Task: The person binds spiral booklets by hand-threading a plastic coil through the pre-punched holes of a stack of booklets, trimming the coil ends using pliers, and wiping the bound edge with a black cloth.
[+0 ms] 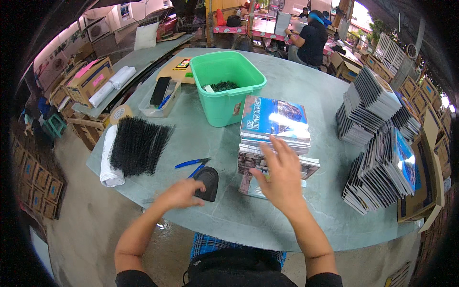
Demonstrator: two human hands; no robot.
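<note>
1 L hnd [179, 195] nr pliers [186, 163], R [283, 179] nr bks [275, 117]

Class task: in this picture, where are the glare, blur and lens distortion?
Head view: white glare patches the glossy cover of the top book; head view: left hand and right hand look slightly soft, perhaps from motion; head view: stacked cartons at far left look skewed near the dark fisheye rim.
</note>
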